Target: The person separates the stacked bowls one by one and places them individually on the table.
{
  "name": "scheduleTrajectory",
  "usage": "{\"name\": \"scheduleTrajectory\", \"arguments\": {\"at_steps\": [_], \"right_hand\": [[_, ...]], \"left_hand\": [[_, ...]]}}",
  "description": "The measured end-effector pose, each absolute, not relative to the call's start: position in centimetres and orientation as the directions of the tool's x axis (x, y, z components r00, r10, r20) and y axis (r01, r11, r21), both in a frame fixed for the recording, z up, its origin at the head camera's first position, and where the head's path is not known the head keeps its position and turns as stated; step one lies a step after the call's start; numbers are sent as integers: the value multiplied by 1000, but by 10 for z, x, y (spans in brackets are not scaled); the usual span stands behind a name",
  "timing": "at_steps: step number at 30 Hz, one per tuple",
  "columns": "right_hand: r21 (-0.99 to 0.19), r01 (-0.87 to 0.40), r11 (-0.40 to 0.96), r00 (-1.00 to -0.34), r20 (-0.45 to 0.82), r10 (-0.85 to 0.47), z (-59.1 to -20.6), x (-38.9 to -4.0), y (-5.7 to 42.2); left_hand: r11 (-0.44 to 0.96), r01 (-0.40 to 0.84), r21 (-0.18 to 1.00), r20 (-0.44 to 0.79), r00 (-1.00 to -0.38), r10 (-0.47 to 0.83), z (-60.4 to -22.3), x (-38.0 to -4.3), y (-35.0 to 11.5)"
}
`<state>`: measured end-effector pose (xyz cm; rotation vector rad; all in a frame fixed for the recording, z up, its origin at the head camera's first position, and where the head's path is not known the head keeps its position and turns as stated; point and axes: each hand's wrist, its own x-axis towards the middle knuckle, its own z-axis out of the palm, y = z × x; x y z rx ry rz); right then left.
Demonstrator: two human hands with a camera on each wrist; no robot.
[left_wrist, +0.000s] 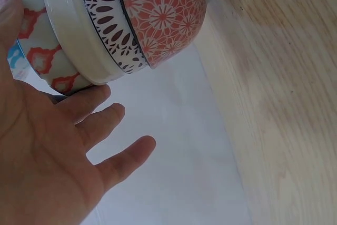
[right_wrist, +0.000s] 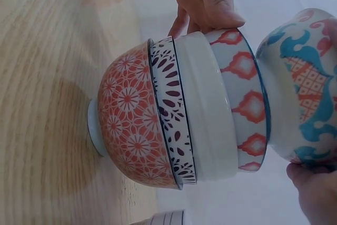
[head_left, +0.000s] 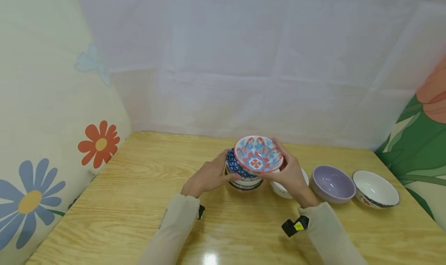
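Note:
My right hand (head_left: pixel 292 176) holds a small bowl with red and blue patterns (head_left: pixel 258 154), tilted toward me, over a stack of bowls. In the right wrist view its base sits right at the mouth of the top stacked bowl (right_wrist: pixel 245 96), white with red motifs outside and blue lattice inside. My left hand (head_left: pixel 209 176) grips that top bowl at its side, thumb near the rim and fingers spread behind. Under it come a plain cream bowl (right_wrist: pixel 205 109), a white bowl with dark petal marks (right_wrist: pixel 169 85) and a red flower-patterned bowl (right_wrist: pixel 126 101) at the bottom.
Right of the stack, a white bowl (head_left: pixel 283 190) is partly hidden by my right hand. Beyond it stand a purple bowl (head_left: pixel 333 184) and a white bowl with a dark rim (head_left: pixel 376 190). A pale cloth (head_left: pixel 223 64) hangs behind the wooden table (head_left: pixel 132 203).

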<state>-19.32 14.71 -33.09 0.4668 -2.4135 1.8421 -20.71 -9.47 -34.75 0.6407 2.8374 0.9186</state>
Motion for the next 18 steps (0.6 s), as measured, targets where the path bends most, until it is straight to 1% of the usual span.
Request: {"name": "scheduleTrajectory", "arguments": {"at_steps": [4, 10, 18], "right_hand": [[-936, -271, 223, -951, 225, -212, -331, -187, 151], [-957, -247, 152, -951, 208, -230, -332, -176, 155], [-945, -307, 109, -929, 273, -248, -335, -162, 159]], "left_hand": [[731, 355, 582, 35, -910, 414, -347, -207, -95], [739, 357, 571, 35, -910, 413, -347, -207, -95], [762, 350, 545, 20, -914, 406, -348, -207, -93]]}}
